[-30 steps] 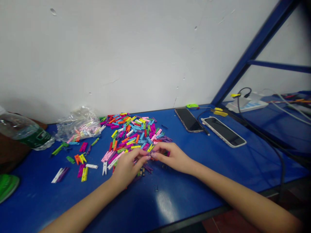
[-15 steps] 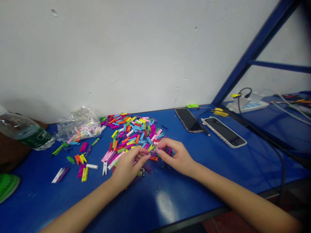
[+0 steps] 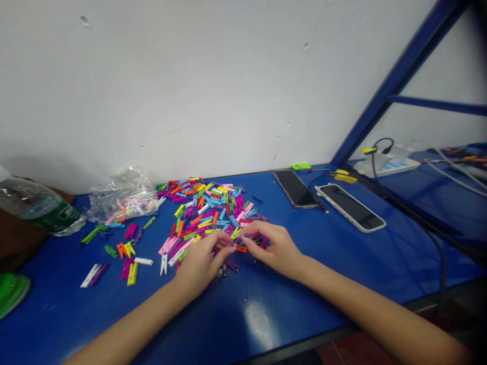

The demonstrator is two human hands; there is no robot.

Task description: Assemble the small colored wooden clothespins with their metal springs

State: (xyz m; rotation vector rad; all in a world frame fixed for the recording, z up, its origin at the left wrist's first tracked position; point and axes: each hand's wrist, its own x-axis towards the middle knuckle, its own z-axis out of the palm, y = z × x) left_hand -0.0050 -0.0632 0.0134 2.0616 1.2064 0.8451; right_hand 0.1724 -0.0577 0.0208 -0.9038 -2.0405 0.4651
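Observation:
My left hand is closed in a pinch at the front of a pile of small colored clothespins. Its thumb and forefinger grip a small purple clothespin, mostly covered by the fingers. My right hand meets it from the right, thumb and forefinger pinched on the same piece. Beneath the fingertips an orange clothespin lies on the table. Pink, purple and white clothespins lie in a row just left of my left hand. A small dark bit rests on the table in front.
On the blue table a clear plastic bag holds more clothespins, beside a water bottle. A black phone and a white-cased phone lie at right. Cables run to a power strip. Loose clothespins lie at left.
My right hand has shifted slightly left, bringing its fingertips against those of my left hand. The purple piece between them is now more hidden. The left hand barely moved.

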